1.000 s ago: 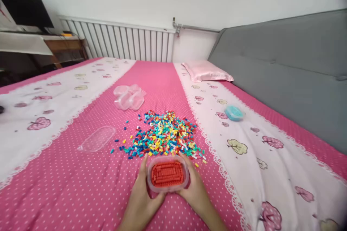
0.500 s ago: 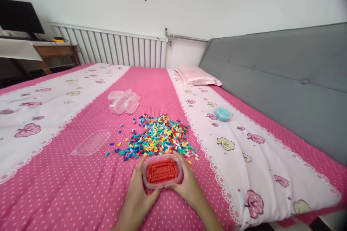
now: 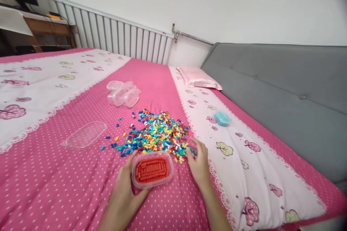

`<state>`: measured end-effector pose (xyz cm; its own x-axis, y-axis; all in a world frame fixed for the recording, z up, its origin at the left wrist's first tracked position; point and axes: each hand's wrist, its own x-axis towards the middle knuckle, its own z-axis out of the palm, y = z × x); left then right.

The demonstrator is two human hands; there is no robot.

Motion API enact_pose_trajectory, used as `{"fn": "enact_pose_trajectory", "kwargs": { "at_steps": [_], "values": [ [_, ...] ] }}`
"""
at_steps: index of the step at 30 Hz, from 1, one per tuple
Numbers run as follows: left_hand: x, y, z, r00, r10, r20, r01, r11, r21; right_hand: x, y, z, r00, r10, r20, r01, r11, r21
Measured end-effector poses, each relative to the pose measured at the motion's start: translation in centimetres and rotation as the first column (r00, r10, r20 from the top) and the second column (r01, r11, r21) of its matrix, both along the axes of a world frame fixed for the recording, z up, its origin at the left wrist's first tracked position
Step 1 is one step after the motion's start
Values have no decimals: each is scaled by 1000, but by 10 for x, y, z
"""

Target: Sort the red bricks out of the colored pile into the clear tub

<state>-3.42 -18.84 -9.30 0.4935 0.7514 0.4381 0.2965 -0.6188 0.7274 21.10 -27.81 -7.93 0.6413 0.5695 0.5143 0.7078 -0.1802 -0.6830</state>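
A clear plastic tub [image 3: 152, 169] packed with red bricks rests on the pink dotted bedspread [image 3: 54, 187] in front of me. My left hand [image 3: 123, 187] grips its left side, thumb along the near rim. My right hand [image 3: 198, 162] is off the tub, fingers spread, resting on the bedspread at the right edge of a heap of small mixed-colour bricks [image 3: 154, 135]. The heap lies just beyond the tub.
A clear lid [image 3: 85, 134] lies to the left of the heap. Several empty clear tubs [image 3: 123, 93] sit farther back. A small tub of light-blue bricks [image 3: 222, 118] stands to the right. A pink pillow [image 3: 199, 78], grey headboard [image 3: 284, 93] and radiator [image 3: 116, 37] border the bed.
My right hand has let go of the red-brick tub and moved right and forward to the heap's edge. The left hand keeps hold. The view has swung slightly.
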Motion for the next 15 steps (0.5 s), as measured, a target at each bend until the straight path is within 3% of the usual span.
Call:
{"fn": "enact_pose_trajectory", "kwargs": {
  "at_steps": [4, 6, 10, 15],
  "values": [
    [3, 2, 0, 999, 32, 14, -33, 998, 60, 17, 29, -6, 995, 28, 100, -3, 970, -242],
    [5, 1, -1, 999, 46, 11, -46, 996, 80, 15, 33, -14, 993, 32, 118, 4, 954, -300],
    [6, -1, -1, 998, 60, -6, -59, 994, 87, 12, 27, -23, 992, 89, 90, -58, 953, -297],
    [5, -4, 0, 999, 42, -12, -41, 998, 53, 26, 37, -18, 992, 113, 48, -94, 953, -290]
  ]
}}
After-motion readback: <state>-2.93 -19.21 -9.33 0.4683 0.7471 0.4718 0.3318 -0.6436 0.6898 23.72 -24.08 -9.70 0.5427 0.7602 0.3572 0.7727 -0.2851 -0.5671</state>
